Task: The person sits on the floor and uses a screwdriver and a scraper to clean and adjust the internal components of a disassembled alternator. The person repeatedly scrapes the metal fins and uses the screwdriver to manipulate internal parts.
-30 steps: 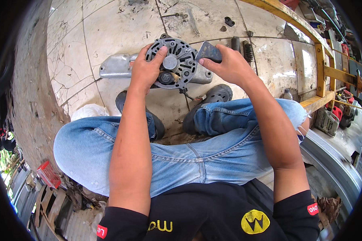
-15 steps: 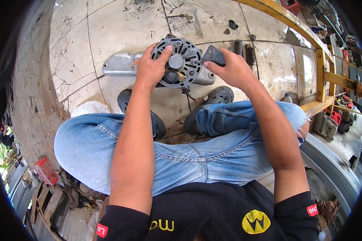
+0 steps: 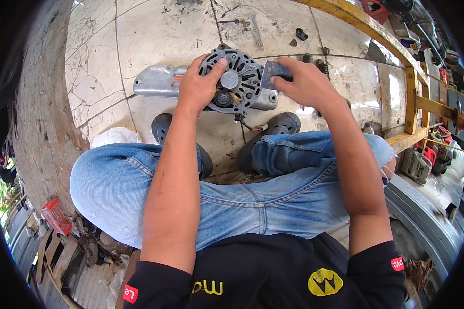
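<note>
A round, slotted metal alternator (image 3: 231,80) rests over a long silver metal cover (image 3: 157,81) on the floor in front of my feet. My left hand (image 3: 197,85) grips the alternator's left side, its thumb lying across the slotted face. Between the fingers and thumb of my right hand (image 3: 305,82) is a dark grey, flat, rectangular piece (image 3: 271,75) whose exact kind I cannot make out. Its left edge is at the alternator's right rim; whether they touch is unclear. A short wire with a connector (image 3: 252,127) hangs from the alternator's lower side.
Dark clogs (image 3: 283,123) are on my feet, close below the cover. Farther off lie a wrench (image 3: 256,31), a bolt (image 3: 231,21) and a small black part (image 3: 301,34). A yellow metal frame (image 3: 411,98) stands at the right. A white plastic bag (image 3: 115,137) lies left of my feet.
My right hand has turned and shifted slightly right, tilting the dark flat piece more upright beside the alternator's rim. My left hand keeps its hold. The whole view has shifted slightly.
</note>
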The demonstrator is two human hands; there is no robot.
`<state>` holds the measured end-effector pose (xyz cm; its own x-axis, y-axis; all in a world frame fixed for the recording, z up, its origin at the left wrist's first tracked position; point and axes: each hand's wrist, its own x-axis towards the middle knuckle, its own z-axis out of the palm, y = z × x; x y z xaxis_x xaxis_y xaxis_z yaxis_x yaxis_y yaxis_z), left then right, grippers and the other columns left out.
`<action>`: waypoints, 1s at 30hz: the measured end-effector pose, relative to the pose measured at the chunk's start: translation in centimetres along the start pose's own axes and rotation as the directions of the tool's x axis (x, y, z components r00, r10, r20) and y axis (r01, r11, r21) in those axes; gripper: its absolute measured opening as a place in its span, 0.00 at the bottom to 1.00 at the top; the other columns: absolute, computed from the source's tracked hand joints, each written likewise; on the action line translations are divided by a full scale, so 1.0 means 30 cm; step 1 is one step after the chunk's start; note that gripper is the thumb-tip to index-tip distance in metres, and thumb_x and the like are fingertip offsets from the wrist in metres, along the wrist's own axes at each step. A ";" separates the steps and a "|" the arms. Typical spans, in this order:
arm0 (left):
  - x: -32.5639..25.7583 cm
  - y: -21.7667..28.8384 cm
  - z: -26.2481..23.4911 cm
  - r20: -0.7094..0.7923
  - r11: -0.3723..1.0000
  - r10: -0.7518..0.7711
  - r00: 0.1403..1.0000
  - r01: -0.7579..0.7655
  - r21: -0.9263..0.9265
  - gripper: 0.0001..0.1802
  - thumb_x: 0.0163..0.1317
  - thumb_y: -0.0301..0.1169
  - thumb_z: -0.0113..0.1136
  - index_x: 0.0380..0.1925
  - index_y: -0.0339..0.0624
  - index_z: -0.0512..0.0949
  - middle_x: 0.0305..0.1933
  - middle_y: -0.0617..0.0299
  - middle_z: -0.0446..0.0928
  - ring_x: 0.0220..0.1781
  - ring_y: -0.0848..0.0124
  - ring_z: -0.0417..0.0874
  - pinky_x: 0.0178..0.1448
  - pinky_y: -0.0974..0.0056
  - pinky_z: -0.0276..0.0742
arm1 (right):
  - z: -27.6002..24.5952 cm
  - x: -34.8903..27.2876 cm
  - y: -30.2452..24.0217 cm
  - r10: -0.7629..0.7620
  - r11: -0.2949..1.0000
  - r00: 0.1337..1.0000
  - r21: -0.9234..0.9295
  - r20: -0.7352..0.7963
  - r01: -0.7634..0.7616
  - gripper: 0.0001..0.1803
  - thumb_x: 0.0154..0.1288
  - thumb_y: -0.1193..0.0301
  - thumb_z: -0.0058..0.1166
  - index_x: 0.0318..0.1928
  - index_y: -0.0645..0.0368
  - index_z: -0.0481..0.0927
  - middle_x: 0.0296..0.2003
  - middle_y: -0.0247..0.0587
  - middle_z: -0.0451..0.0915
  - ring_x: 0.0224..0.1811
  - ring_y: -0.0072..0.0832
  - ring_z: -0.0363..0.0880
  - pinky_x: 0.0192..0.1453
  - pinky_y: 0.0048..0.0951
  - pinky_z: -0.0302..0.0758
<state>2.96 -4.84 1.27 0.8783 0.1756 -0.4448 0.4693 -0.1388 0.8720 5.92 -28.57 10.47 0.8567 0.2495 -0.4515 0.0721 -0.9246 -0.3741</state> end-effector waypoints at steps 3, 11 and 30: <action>-0.001 0.005 -0.001 0.003 1.000 -0.001 1.000 0.001 0.001 0.38 0.61 0.53 0.70 0.62 0.36 0.76 0.56 0.49 0.82 0.58 0.63 0.82 0.63 0.62 0.75 | -0.027 -0.012 -0.045 0.091 0.990 0.995 -0.105 -0.036 -0.094 0.31 0.59 0.46 0.62 0.57 0.50 0.83 0.42 0.50 0.87 0.49 0.49 0.85 0.53 0.47 0.80; -0.004 0.013 0.001 -0.005 1.000 -0.027 1.000 0.027 -0.005 0.38 0.61 0.53 0.71 0.62 0.36 0.76 0.56 0.49 0.83 0.58 0.63 0.83 0.62 0.62 0.76 | -0.029 0.002 -0.062 0.092 0.985 0.993 -0.140 -0.078 -0.103 0.33 0.58 0.40 0.62 0.55 0.50 0.84 0.39 0.51 0.88 0.46 0.50 0.86 0.50 0.48 0.81; -0.013 0.019 0.003 -0.023 0.999 0.004 1.000 -0.003 0.048 0.39 0.61 0.54 0.70 0.63 0.35 0.75 0.58 0.46 0.82 0.60 0.60 0.82 0.64 0.61 0.75 | -0.016 -0.003 -0.081 0.039 0.978 0.992 -0.200 -0.118 -0.062 0.25 0.62 0.46 0.63 0.49 0.50 0.83 0.38 0.50 0.87 0.45 0.49 0.86 0.46 0.48 0.80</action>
<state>2.89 -5.07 1.92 0.8779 0.1975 -0.4363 0.4705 -0.1860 0.8626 5.92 -26.49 11.79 0.9131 0.1780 -0.3667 0.1198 -0.9771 -0.1760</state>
